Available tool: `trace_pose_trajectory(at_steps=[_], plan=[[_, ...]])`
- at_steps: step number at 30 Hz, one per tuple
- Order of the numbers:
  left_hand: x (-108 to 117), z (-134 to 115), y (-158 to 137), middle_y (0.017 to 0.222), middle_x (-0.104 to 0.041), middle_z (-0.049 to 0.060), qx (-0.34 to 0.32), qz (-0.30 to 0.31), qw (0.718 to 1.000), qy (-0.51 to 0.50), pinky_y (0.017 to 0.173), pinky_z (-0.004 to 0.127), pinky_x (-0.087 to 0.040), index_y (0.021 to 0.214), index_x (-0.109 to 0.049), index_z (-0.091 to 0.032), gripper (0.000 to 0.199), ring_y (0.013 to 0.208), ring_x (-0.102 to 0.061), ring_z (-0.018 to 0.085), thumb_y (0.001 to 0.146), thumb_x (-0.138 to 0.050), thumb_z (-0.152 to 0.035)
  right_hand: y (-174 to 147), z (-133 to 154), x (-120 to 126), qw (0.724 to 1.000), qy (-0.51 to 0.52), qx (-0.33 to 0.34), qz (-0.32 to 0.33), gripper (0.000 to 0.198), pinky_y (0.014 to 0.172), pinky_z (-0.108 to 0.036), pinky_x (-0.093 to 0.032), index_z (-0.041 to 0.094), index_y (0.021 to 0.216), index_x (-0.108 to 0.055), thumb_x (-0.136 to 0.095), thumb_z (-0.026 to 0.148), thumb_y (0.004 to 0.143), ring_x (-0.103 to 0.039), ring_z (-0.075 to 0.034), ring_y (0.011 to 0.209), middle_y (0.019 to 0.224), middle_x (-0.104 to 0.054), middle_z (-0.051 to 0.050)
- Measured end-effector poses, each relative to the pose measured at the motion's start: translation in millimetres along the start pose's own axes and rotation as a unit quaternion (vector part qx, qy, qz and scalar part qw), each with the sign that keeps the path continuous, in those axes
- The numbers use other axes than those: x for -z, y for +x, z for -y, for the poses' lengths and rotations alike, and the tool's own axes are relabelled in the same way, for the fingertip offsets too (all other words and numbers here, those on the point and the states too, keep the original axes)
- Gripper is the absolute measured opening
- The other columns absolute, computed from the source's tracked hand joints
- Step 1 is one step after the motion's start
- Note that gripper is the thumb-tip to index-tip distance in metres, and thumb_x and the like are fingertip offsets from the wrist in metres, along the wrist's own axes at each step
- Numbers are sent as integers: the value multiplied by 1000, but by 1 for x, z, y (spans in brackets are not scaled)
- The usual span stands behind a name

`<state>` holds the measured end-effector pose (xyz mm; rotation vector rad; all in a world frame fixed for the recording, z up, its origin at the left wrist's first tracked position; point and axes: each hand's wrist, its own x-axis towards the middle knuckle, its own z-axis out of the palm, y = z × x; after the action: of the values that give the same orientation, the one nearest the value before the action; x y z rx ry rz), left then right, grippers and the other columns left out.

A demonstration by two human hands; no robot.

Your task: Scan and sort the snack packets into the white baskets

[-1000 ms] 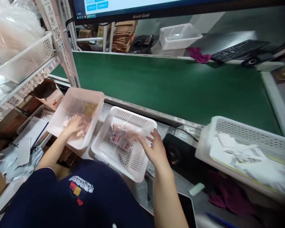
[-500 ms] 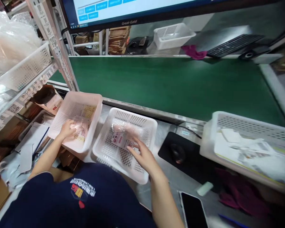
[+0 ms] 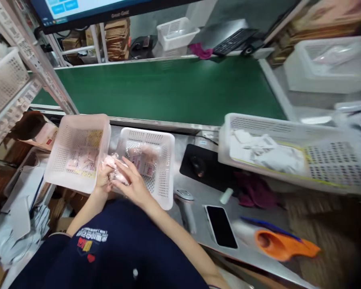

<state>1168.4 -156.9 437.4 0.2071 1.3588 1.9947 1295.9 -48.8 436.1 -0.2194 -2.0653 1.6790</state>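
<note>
Between the two baskets, close to my body, my left hand (image 3: pixel 103 176) is closed on a crinkled clear plastic packet (image 3: pixel 113 165) with something pale pink inside. The fingers of my right hand (image 3: pixel 134 182) touch the same packet from the right, partly bent over it. On the left, the pinkish-white basket (image 3: pixel 55 168) has pink and yellow packets (image 3: pixel 83 160) at its bottom. The white basket (image 3: pixel 167 172) on the right contains clear bags with pink contents and a printed label (image 3: pixel 142 165). Blur hides the packet's exact contents.
A green conveyor belt (image 3: pixel 168 92) runs behind the baskets. To the right are a mouse (image 3: pixel 197 165) on a black pad, a handheld scanner (image 3: pixel 185 208), a phone (image 3: pixel 221 226), an orange tool (image 3: pixel 285 244) and a long white basket (image 3: pixel 289 120). A shelf post (image 3: pixel 42 68) rises at left.
My left hand has come out of the left basket with a packet. My right hand has left the right basket and moved left to meet it. The view has shifted right.
</note>
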Motion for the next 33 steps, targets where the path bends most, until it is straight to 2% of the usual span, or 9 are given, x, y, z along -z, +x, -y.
trace_pose_trajectory(at_steps=[4,10,14,18,21,24,28,31,33], plan=[[-16,7,-3,82,-68,-5,-10,28,999,34,62,21,-54,98,-63,-22,51,68,-63,11,58,-94,-15,-10,-7,24,997,-14,15,-80,39,119,-55,-56,34,130,-83,-77,53,97,-70,-31,131,141,-72,-12],[-15,6,-7,95,-75,3,98,106,990,3,49,21,-55,107,-62,-21,67,73,-72,18,58,-104,-37,-3,-19,45,984,38,25,-174,28,108,-57,-62,33,107,-88,-74,56,99,-71,-31,120,127,-75,-11],[-7,5,-3,95,-76,5,117,118,985,-50,47,18,-54,104,-62,-22,61,73,-73,18,62,-103,-38,23,-68,61,960,10,-39,-278,64,122,-71,-50,28,139,-75,-72,72,92,-46,-43,156,167,-48,-17],[-3,3,-2,122,-77,9,102,89,987,-85,59,26,-67,121,-65,-25,61,107,-79,29,71,-97,-36,28,-100,67,978,-42,-155,-132,135,137,-75,-9,25,177,-25,-78,90,72,2,-45,173,187,-4,-20],[-6,5,-8,153,-66,9,97,94,988,-77,66,32,-72,146,-63,-31,76,122,-77,33,76,-93,-34,14,-84,52,994,35,-99,-21,128,139,-66,-19,29,179,-17,-78,83,81,-18,-38,173,187,-14,-17],[-12,8,-15,172,-50,8,106,128,985,-45,71,31,-72,164,-51,-38,94,125,-75,33,79,-91,-32,7,-53,38,995,75,-61,22,98,129,-56,-45,29,168,-46,-86,64,85,-54,-34,153,171,-50,-16],[-11,7,-18,186,-25,8,96,188,977,-29,82,39,-74,174,-37,-38,105,148,-59,43,83,-89,-38,17,-39,47,992,85,-40,-82,61,111,-50,-58,24,134,-73,-88,54,83,-72,-29,119,134,-76,-11],[-5,2,-16,189,-13,6,99,223,969,-31,80,43,-74,176,-30,-37,105,160,-43,50,87,-86,-42,21,-45,68,975,85,-29,-203,59,116,-53,-55,25,126,-72,-91,53,78,-70,-32,123,131,-76,-11],[-1,-2,-15,189,-10,4,100,222,969,-36,78,41,-74,176,-30,-39,104,162,-40,50,88,-84,-42,17,-45,77,974,95,-29,-201,69,123,-55,-50,27,135,-67,-93,53,76,-65,-34,136,143,-71,-12]])
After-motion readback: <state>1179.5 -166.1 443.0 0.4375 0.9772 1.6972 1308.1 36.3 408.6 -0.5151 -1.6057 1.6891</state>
